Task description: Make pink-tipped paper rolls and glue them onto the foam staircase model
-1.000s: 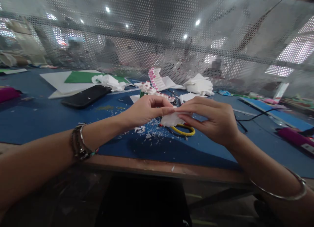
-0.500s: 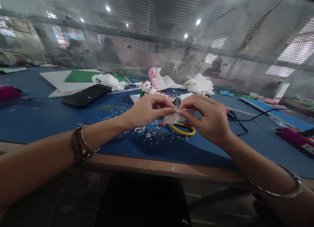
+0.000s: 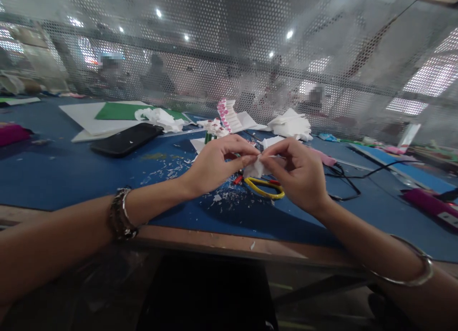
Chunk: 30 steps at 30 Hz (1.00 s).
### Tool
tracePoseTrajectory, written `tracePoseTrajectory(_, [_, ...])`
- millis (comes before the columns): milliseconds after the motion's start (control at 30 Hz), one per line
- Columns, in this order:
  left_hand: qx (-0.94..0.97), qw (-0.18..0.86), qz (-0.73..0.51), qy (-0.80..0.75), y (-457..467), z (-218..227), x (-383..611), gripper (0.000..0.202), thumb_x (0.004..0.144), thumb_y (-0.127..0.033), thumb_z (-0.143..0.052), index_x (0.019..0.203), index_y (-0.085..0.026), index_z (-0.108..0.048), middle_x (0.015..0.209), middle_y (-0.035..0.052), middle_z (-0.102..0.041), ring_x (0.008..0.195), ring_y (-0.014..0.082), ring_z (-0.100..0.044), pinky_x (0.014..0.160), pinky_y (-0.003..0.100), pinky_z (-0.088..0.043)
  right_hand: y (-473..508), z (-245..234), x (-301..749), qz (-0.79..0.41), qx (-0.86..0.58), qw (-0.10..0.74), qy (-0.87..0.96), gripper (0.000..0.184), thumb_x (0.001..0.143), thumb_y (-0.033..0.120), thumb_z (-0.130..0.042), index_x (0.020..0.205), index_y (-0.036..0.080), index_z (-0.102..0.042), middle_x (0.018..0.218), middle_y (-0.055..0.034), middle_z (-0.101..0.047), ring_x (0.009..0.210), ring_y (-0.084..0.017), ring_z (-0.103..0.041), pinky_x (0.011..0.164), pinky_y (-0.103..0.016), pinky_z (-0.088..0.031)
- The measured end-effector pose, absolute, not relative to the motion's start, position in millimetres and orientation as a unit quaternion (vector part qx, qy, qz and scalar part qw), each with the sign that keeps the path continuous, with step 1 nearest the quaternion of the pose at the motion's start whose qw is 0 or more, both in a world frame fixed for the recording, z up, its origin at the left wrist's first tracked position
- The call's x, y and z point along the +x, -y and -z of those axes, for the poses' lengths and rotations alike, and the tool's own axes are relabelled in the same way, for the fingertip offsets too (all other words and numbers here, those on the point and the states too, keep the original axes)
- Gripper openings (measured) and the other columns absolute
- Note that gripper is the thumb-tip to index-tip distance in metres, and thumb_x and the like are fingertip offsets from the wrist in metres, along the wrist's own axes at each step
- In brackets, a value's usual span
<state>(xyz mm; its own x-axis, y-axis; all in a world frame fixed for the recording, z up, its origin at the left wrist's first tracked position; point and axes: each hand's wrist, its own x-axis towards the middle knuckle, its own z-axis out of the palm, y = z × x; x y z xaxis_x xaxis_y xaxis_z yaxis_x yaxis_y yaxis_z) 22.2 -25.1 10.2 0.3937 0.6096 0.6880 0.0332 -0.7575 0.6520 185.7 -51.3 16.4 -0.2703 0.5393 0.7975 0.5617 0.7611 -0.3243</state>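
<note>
My left hand (image 3: 214,165) and my right hand (image 3: 296,171) meet above the blue table, both pinching one small white piece of paper (image 3: 255,169) between thumb and fingers. Right below them lie scissors with a yellow handle (image 3: 264,187) and several white paper scraps (image 3: 222,192). A dark beaded bracelet is on my left wrist and a metal bangle on my right forearm.
A black phone (image 3: 126,139) lies at the left on the blue table top (image 3: 71,173). Behind the hands are white-and-pink folded paper pieces (image 3: 227,115), a pile of white paper (image 3: 290,125), green and white sheets (image 3: 107,114) and a black cable (image 3: 347,176). A perforated screen stands behind the table.
Both hands have risen a little and drawn closer together, with the white paper bunched more tightly between the fingertips. My right hand has shifted slightly left.
</note>
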Motion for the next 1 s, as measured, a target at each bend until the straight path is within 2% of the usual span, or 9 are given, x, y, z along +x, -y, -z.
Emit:
tracePoseTrajectory(133, [0.763, 0.312, -0.537, -0.181, 27, -10, 27, 0.010, 0.073, -0.014, -0.055, 0.075, -0.014, -0.065, 0.078, 0.0035, -0.063, 0.073, 0.0110, -0.057, 0.064, 0.020, -0.045, 54, -15, 182, -0.014, -0.321, 0.553, 0.769, 0.008, 0.074, 0.017, -0.055, 0.069, 0.018, -0.049, 0.065, 0.0023, -0.055, 0.058, -0.007, -0.052, 0.051, -0.019, -0.043])
tracePoseTrajectory(367, [0.723, 0.383, -0.549, -0.173, 25, -9, 29, 0.011, 0.072, -0.018, -0.058, 0.082, -0.014, -0.062, 0.077, 0.0012, -0.065, 0.069, 0.0094, -0.059, 0.062, 0.019, -0.048, 53, -18, 176, -0.125, -0.322, 0.584, 0.734, 0.009, 0.071, 0.010, -0.056, 0.069, 0.018, -0.052, 0.062, 0.0045, -0.054, 0.049, -0.003, -0.048, 0.043, -0.015, -0.039])
tracePoseTrajectory(600, [0.701, 0.408, -0.560, -0.168, 26, -13, 28, 0.011, 0.069, -0.016, -0.061, 0.080, -0.015, -0.058, 0.069, -0.0016, -0.060, 0.060, 0.0066, -0.055, 0.055, 0.016, -0.046, 51, -19, 176, -0.297, -0.297, 0.576, 0.701, 0.010, 0.070, 0.009, -0.055, 0.074, 0.018, -0.057, 0.051, 0.0083, -0.050, 0.040, -0.001, -0.043, 0.038, -0.011, -0.036])
tracePoseTrajectory(733, [0.716, 0.400, -0.556, -0.139, 28, -14, 26, 0.010, 0.069, -0.017, -0.062, 0.076, -0.015, -0.056, 0.071, -0.0018, -0.057, 0.062, 0.0066, -0.053, 0.054, 0.015, -0.044, 49, -17, 179, -0.382, -0.264, 0.568, 0.679, 0.005, 0.068, 0.013, -0.059, 0.071, 0.017, -0.059, 0.055, 0.0070, -0.056, 0.044, -0.001, -0.047, 0.042, -0.011, -0.040])
tracePoseTrajectory(900, [0.721, 0.371, -0.567, -0.146, 27, -12, 24, 0.010, 0.069, -0.019, -0.063, 0.074, -0.014, -0.056, 0.070, -0.0015, -0.057, 0.062, 0.0065, -0.052, 0.052, 0.015, -0.043, 52, -16, 177, -0.396, -0.270, 0.568, 0.670, 0.004, 0.069, 0.013, -0.059, 0.069, 0.016, -0.057, 0.057, 0.0058, -0.057, 0.048, -0.002, -0.051, 0.046, -0.012, -0.042])
tracePoseTrajectory(1000, [0.732, 0.324, -0.575, -0.168, 27, -12, 24, 0.010, 0.069, -0.021, -0.064, 0.069, -0.014, -0.058, 0.065, -0.0009, -0.057, 0.059, 0.0072, -0.052, 0.052, 0.017, -0.044, 57, -18, 175, -0.326, -0.292, 0.573, 0.693, 0.006, 0.069, 0.010, -0.056, 0.068, 0.016, -0.056, 0.057, 0.0062, -0.054, 0.048, -0.002, -0.049, 0.047, -0.013, -0.042])
